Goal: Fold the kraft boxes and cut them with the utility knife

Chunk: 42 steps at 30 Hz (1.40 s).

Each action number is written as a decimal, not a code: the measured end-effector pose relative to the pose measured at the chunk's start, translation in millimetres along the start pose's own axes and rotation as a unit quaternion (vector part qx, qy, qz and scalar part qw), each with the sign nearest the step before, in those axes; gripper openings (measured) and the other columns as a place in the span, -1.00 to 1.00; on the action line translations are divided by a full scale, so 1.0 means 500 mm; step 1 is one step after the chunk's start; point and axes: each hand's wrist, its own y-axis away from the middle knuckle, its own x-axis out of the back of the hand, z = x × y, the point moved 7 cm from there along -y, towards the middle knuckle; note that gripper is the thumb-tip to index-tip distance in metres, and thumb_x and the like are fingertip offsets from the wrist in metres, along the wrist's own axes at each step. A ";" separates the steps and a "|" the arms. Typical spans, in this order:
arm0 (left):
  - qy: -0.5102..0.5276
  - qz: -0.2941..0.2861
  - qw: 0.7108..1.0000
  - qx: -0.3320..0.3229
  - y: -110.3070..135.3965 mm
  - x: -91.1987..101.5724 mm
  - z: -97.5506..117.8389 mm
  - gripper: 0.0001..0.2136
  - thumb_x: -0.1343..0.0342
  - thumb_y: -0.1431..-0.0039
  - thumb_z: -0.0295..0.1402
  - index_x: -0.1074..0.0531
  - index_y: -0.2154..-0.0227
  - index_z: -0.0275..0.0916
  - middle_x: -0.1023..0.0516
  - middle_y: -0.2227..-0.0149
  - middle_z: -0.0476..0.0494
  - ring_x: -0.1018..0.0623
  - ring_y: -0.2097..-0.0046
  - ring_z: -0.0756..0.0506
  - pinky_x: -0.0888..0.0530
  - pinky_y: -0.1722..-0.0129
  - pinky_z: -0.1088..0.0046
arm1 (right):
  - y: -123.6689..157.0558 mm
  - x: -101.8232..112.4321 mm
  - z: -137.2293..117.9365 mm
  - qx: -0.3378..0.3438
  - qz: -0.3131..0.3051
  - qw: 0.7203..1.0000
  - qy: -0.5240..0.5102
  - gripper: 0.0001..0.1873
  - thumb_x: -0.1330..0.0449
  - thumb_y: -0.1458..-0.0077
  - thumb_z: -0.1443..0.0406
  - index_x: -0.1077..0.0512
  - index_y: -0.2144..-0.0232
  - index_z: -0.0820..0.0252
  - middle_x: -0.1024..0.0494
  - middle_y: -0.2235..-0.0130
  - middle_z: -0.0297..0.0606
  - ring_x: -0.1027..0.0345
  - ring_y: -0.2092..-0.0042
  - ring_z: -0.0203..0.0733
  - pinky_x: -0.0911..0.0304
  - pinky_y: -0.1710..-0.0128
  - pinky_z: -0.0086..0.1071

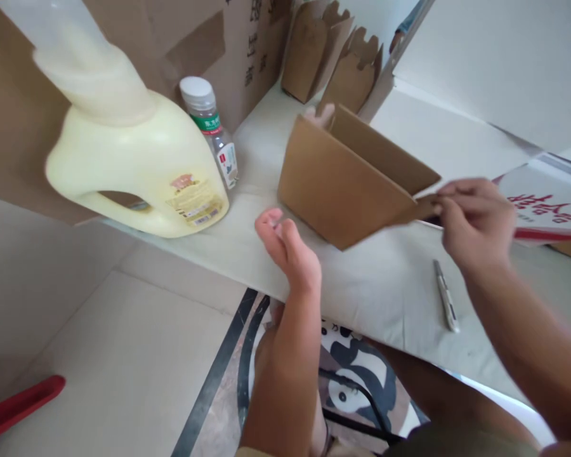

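A brown cardboard box [345, 181], open at the top, stands tilted over the cloth-covered table. My right hand [478, 222] pinches a flap at the box's right end between thumb and fingers. Just in front of the box's lower left side, my left hand [292, 251] is raised with its fingers loosely curled and apart, and nothing plain shows in it. Pale fingertips [321, 116] show at the box's far left edge; whose they are I cannot tell. A pen-like white and grey tool [445, 296] lies on the table below my right hand.
At the left stand a large pale yellow jug [133, 152] and a clear bottle [212, 130] with a white cap. Behind them is a big carton [190, 38]. Folded cardboard boxes [354, 70] stand farther back. A white printed box [547, 200] lies at right.
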 end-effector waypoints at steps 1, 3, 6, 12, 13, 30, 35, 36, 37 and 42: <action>-0.004 -0.026 0.999 -0.020 0.003 -0.004 0.007 -0.79 0.03 -0.30 -0.18 -0.35 0.15 -0.17 -0.42 0.10 -0.12 -0.43 -0.02 -0.14 -0.32 -0.09 0.26 | 0.044 0.049 0.024 -0.014 0.041 0.999 -0.008 -0.71 -0.17 -0.07 0.35 -0.42 0.68 0.10 -0.54 0.40 -0.26 -0.44 0.32 -0.13 -0.30 0.28 -0.18; 0.037 -0.178 0.983 -0.038 0.029 -0.047 0.018 -0.69 0.09 -0.34 -0.13 -0.40 0.02 -0.16 -0.46 -0.03 -0.16 -0.43 -0.15 -0.19 -0.31 -0.18 0.22 | 0.127 0.124 0.068 -0.050 0.102 0.993 -0.028 -0.71 -0.16 -0.06 0.38 -0.44 0.66 0.07 -0.52 0.44 -0.29 -0.42 0.37 -0.12 -0.28 0.32 -0.16; 0.116 -0.372 0.919 -0.067 0.107 -0.120 0.045 -0.60 0.08 -0.34 -0.07 -0.42 -0.07 -0.16 -0.50 -0.11 -0.20 -0.44 -0.20 -0.23 -0.34 -0.19 0.21 | 0.217 0.173 0.121 -0.097 0.125 0.986 -0.061 -0.75 -0.18 -0.14 0.30 -0.46 0.58 0.03 -0.60 0.29 -0.28 -0.50 0.21 -0.05 -0.33 0.14 -0.06; 0.034 -0.497 0.858 -0.123 0.239 -0.216 0.055 -0.66 0.01 -0.33 -0.08 -0.50 0.06 -0.18 -0.59 0.03 -0.21 -0.55 -0.04 -0.19 -0.44 -0.05 0.19 | 0.294 0.173 0.221 -0.176 0.158 0.946 -0.222 -0.71 -0.06 -0.24 0.11 -0.52 0.20 0.05 -0.56 -0.11 -0.24 -0.33 -0.24 0.07 -0.08 -0.29 0.18; 0.018 -0.504 0.852 -0.142 0.251 -0.224 0.053 -0.69 -0.01 -0.33 -0.09 -0.51 0.11 -0.17 -0.61 0.06 -0.19 -0.55 -0.02 -0.19 -0.43 -0.07 0.17 | 0.299 0.170 0.228 -0.173 0.150 0.949 -0.216 -0.62 0.00 -0.28 0.04 -0.54 0.20 0.07 -0.57 -0.09 -0.20 -0.32 -0.25 0.09 -0.06 -0.30 0.20; -0.069 -0.374 0.921 -0.083 0.270 -0.248 -0.023 -0.54 -0.31 -0.12 -0.16 -0.41 -0.08 -0.06 -0.40 -0.21 -0.20 -0.52 -0.04 -0.11 -0.46 -0.04 0.37 | 0.335 0.162 0.281 -0.233 0.129 0.920 -0.286 -0.37 -0.13 -0.23 0.25 -0.07 -0.30 -0.11 0.14 -0.47 -0.24 0.20 -0.47 0.03 0.12 -0.41 0.13; -0.092 -0.379 0.913 -0.115 0.273 -0.244 -0.028 -0.55 -0.26 -0.16 -0.14 -0.41 -0.10 -0.05 -0.36 -0.28 -0.22 -0.52 -0.12 -0.16 -0.43 -0.14 0.27 | 0.327 0.163 0.282 -0.219 0.095 0.919 -0.314 -0.26 -0.08 -0.22 0.29 0.06 -0.38 -0.09 -0.15 -0.36 -0.17 0.09 -0.44 -0.02 0.08 -0.42 0.06; -0.098 -0.382 0.910 -0.126 0.273 -0.242 -0.025 -0.55 -0.25 -0.17 -0.15 -0.42 -0.11 -0.06 -0.36 -0.29 -0.22 -0.51 -0.15 -0.17 -0.42 -0.17 0.26 | 0.326 0.169 0.280 -0.215 0.099 0.924 -0.299 -0.35 -0.08 -0.21 0.30 -0.10 -0.32 -0.08 -0.26 -0.28 -0.17 0.04 -0.43 0.01 0.07 -0.42 0.08; -0.105 -0.384 0.907 -0.140 0.273 -0.241 -0.021 -0.57 -0.24 -0.18 -0.16 -0.43 -0.11 -0.07 -0.35 -0.30 -0.22 -0.49 -0.18 -0.17 -0.40 -0.20 0.25 | 0.325 0.174 0.277 -0.211 0.105 0.931 -0.280 -0.48 -0.07 -0.20 0.31 -0.28 -0.21 -0.05 -0.34 -0.19 -0.17 0.00 -0.41 0.04 0.08 -0.41 0.10; -0.147 -0.432 0.870 -0.185 0.287 -0.257 -0.003 -0.77 -0.11 -0.26 -0.29 -0.62 0.12 -0.15 -0.53 -0.16 -0.18 -0.48 -0.22 -0.17 -0.32 -0.29 0.16 | 0.326 0.186 0.268 -0.201 0.118 0.942 -0.242 -0.75 -0.03 -0.22 0.29 -0.50 0.17 0.04 -0.41 -0.06 -0.16 -0.05 -0.39 0.11 0.08 -0.40 0.16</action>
